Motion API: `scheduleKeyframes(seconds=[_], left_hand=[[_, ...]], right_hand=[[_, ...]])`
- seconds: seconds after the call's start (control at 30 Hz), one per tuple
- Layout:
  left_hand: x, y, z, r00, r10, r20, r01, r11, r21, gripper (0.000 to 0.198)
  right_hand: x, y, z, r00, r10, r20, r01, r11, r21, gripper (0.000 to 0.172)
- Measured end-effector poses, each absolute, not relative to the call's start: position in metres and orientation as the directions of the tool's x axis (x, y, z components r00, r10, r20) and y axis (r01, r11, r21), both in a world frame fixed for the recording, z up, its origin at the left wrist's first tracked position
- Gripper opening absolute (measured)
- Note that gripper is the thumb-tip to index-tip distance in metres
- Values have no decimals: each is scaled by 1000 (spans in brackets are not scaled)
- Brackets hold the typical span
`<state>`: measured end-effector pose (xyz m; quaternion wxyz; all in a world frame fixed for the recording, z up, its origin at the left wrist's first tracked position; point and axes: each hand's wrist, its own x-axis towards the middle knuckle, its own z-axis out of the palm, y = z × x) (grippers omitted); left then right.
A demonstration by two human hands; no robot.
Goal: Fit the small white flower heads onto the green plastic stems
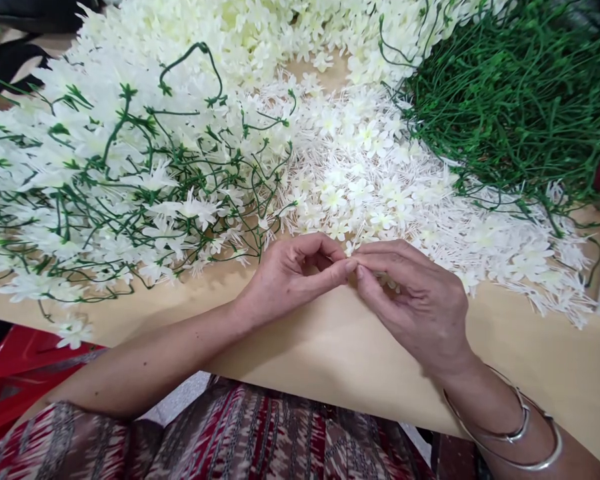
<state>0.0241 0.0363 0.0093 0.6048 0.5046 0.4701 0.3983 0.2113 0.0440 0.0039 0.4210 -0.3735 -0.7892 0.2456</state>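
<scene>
Over the table's near part, my left hand and my right hand meet with thumbs and fingertips pinched together. A small whitish-yellow bit shows at the fingertips; most of whatever they hold is hidden, so I cannot tell its kind. Just beyond the hands lies a pile of loose white artificial flowers with thin white stamen-like pieces among them. To the left of my left hand spreads a heap of white flowers joined to green plastic stems.
Bare green plastic stems form a dense mound at the back right. More pale flowers are heaped at the far side of the wooden table. A red plastic object stands below the table's left edge.
</scene>
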Motion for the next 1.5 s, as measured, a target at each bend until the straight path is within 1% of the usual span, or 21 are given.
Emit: scheduleKeyframes(seconds=[0.23,0.37,0.43,0.57,0.67,0.73,0.8,0.9,1.0,1.07,1.23,1.3,1.37,1.43,1.5], left_hand=[[24,39,12,263,937,-230,-173,280,944,42],[23,38,9,280,931,-234,-177,289,941,35],[23,38,7,287,931,-223,-175,280,944,31],[22,39,6,301,932,-201,-173,261,950,28],[21,39,7,278,943,-185,-141,231,963,28],[22,38,9,251,952,-173,-113,207,972,30],[23,37,11,227,960,-165,-104,193,976,34],[24,36,12,221,960,-174,-137,207,969,42],[25,36,11,217,958,-186,-164,223,961,42],[24,37,10,220,959,-178,-154,214,965,39],[23,39,6,230,963,-144,-132,177,975,35],[22,39,5,212,967,-138,-112,164,980,30],[21,39,5,182,975,-129,-90,147,985,26],[19,40,7,140,984,-110,-79,122,989,21],[18,40,9,91,993,-78,-78,85,993,15]], right_hand=[[211,43,5,-360,787,500,412,615,-672,26],[211,44,6,-352,790,501,424,612,-667,25],[210,44,7,-329,805,493,419,593,-688,22],[212,45,8,-259,866,428,383,499,-777,20],[215,46,8,-225,888,402,391,460,-797,20],[215,46,8,-239,877,416,394,479,-784,19],[214,45,7,-276,850,449,408,527,-746,18],[212,43,7,-296,812,503,435,583,-686,18],[212,43,8,-286,839,463,415,544,-730,20],[212,44,8,-279,863,420,396,502,-769,21],[213,43,7,-243,898,366,366,435,-823,19],[214,42,7,-212,918,334,354,391,-850,16],[218,45,7,-123,935,333,351,355,-867,11],[226,52,6,21,915,402,394,362,-845,9],[237,62,4,108,857,504,499,392,-773,11]])
